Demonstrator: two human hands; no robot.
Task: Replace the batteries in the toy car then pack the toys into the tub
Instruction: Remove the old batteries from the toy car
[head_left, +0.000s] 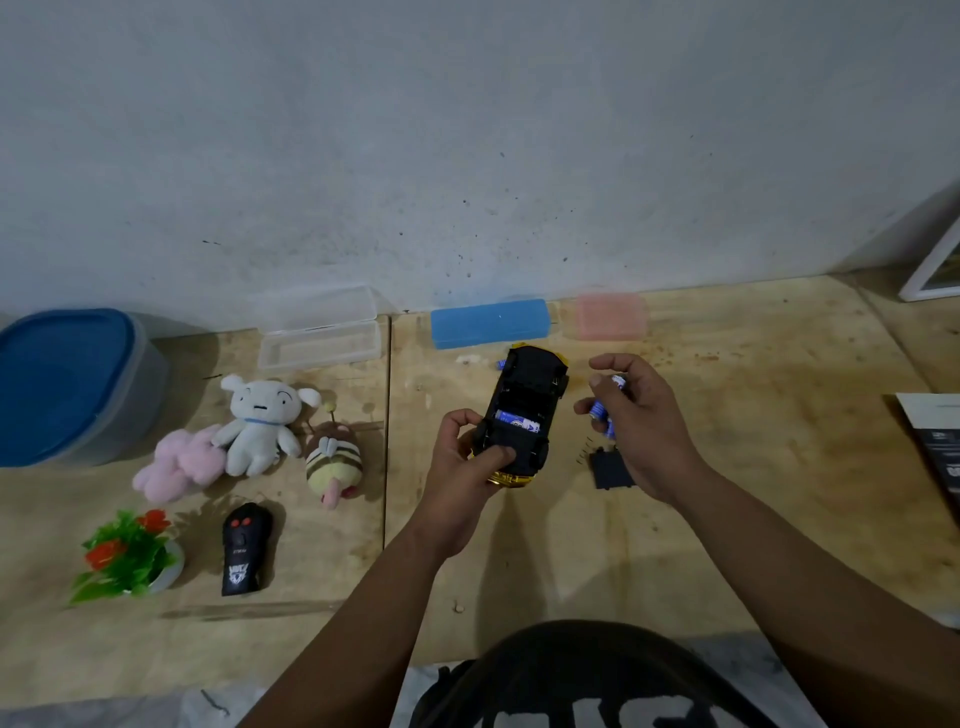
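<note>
L hand (470, 457) grips the toy car (524, 415) upside down just above the board, fingers wrapped round its nose end & thumb pressed on the underside, prob so the open battery bay faces up & stays steady for loading. One blue battery (514, 420) already sits in the bay; rest of the slot looks vacant, tho hard to tell

R hand (636, 415), at 3 o'clock of the car & apart from it, is curled part-closed round a few blue batteries (602, 413), thumb & forefinger pinching one at the top as if readying it to drop in. Can't tell if these are fresh or spent cells

Black battery cover (613, 467) lies flat on the board under the R hand, at 4 o'clock of the car, parked close so it can go back on fast. Another small blue cell (502, 365) peeks out at the car's 11 o'clock, near the blue case (488, 322)

Tub (78, 384) w/ blue lid on, far at 9 o'clock, so packing not begun. Toys wait in a cluster between: white plush (260, 421), pink plush (179, 465), bee plush (332, 462), remote (245, 548) at 7 o'clock. Judgement: mid battery swap; cover refit & lid removal still ahead
</note>
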